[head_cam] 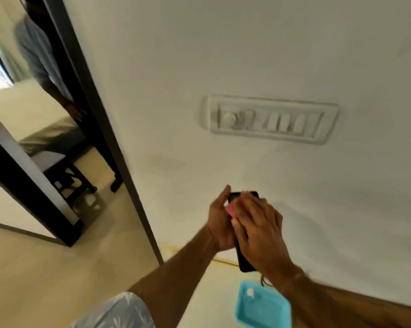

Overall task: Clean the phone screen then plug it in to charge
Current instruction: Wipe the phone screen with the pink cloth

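A black phone [244, 261] is held upright in front of a white wall, gripped from the left side by my left hand [220, 221]. My right hand [259, 228] lies flat over its screen and presses a pink cloth [231, 207] against it. Only the phone's top corner and lower end show past the hands. A white switch and socket panel [270, 119] is set in the wall above the hands. A thin dark cable [263, 281] hangs just below the phone's lower end.
A light blue tray [261, 306] with a small white object in it lies on the floor below my right forearm. A dark door frame [119, 147] stands to the left. Through the doorway I see a bed, a dark stool and another person.
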The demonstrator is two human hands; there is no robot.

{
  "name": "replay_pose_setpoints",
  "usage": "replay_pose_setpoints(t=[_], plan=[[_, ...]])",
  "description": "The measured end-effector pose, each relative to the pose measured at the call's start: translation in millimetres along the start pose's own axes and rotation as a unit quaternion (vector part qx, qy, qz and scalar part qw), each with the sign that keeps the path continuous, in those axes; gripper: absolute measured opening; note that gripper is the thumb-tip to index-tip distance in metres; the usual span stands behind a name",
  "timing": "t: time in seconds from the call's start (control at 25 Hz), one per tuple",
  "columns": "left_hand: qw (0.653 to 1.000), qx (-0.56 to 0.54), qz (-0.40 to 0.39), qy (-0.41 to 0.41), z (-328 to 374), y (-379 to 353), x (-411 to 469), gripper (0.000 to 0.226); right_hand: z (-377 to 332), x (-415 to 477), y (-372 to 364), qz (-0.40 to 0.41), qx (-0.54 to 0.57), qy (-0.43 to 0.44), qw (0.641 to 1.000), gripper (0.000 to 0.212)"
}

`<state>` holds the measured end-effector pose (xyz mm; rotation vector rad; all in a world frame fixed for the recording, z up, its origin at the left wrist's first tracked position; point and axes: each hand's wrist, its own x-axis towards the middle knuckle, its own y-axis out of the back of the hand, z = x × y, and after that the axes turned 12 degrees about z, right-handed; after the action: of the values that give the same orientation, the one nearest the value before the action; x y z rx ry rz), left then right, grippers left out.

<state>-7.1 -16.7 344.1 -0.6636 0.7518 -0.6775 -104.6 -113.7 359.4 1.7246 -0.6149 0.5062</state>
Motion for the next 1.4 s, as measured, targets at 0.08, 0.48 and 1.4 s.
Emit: replay_pose_setpoints(t=[0.08, 0.48, 1.4], plan=[[1.0, 0.017, -0.01, -0.003, 6, 0, -4, 0.086, -11, -4, 0, 0.0, -0.007, 0.064, 0.998, 0.046], [0.996, -0.031, -0.067, -0.044, 28, 4, -9, 0.091, -33, -16, 20, 0.016, -0.024, 0.021, 0.999, 0.058], [0.999, -0.004, -0.045, -0.025, 35, -10, 1, 0.08, -28, 33, 5, -0.007, -0.043, -0.027, 0.999, 0.049]])
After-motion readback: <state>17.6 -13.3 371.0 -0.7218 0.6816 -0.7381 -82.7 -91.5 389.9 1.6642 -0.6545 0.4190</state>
